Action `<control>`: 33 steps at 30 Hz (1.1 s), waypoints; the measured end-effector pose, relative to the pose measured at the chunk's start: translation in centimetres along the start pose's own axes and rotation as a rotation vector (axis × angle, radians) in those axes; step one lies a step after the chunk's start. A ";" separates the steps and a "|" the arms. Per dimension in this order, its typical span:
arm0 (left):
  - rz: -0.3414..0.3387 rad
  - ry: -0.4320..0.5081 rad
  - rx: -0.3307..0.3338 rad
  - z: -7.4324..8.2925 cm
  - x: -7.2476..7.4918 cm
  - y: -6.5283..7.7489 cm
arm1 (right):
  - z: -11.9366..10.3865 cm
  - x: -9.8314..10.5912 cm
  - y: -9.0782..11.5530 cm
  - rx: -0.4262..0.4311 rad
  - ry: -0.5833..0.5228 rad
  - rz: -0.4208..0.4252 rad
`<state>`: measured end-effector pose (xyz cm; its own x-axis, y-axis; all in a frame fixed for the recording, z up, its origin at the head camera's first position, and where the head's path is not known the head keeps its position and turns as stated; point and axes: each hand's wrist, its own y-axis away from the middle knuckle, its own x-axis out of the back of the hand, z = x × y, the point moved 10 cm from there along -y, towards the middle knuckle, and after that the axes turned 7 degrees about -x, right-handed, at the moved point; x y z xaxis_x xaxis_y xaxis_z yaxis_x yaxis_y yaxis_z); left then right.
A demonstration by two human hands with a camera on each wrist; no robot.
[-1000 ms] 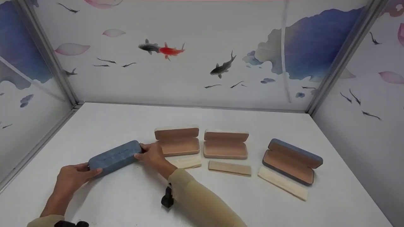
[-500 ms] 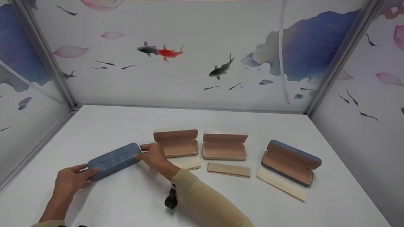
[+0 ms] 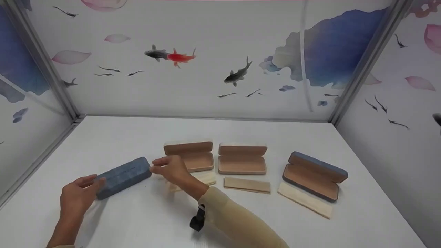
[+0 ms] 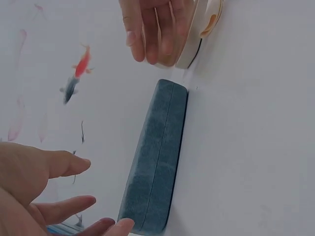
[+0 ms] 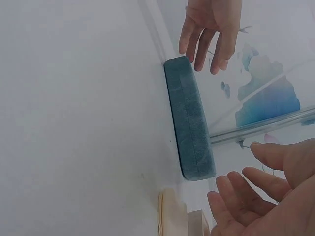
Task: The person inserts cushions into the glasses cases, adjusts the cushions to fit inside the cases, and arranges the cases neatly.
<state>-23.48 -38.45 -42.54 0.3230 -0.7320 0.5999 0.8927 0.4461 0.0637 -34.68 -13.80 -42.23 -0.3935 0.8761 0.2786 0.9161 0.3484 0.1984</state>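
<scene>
Head view: closed blue case [image 3: 124,178] lies left of brown cloth [image 3: 247,185]. Left hand [image 3: 78,195] by end farther from brown cloth, right hand [image 3: 173,169] by nearer end; both released. Likely light, stiff, barely slippery; pinch both ends.

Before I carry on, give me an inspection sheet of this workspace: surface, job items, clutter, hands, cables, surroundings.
Surface: white table, no spill seen.
Job's things: closed blue case at the left; left cream case, right cream case and open blue case with lids up; in front of these, in order, pale cloth, tan cloth, cream cloth.
Clutter: nothing seen.
Hands: left hand open at the closed blue case's near end, contact unclear; right hand open, just apart from its other end.
Cables: nothing seen.
Surroundings: fish-printed wall panels, grey metal posts at the corners.
</scene>
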 end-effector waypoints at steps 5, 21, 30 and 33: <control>0.028 0.007 -0.022 1.0 -0.7 0.6 | -0.4 1.0 0.8 0.034 0.020 -0.001; -0.093 0.015 -0.194 5.3 -5.3 2.1 | -0.2 6.0 3.5 0.141 0.098 0.031; -0.120 0.057 -0.222 7.8 -7.4 2.4 | 0.1 9.5 4.7 0.126 0.098 0.028; -0.126 0.059 -0.226 8.8 -8.1 2.5 | 0.5 10.4 5.1 0.122 0.082 0.021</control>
<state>-26.60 -26.88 -40.20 0.2169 -0.8063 0.5503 0.9724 0.2284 -0.0486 -34.09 -2.78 -38.77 -0.3749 0.8551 0.3582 0.9246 0.3731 0.0770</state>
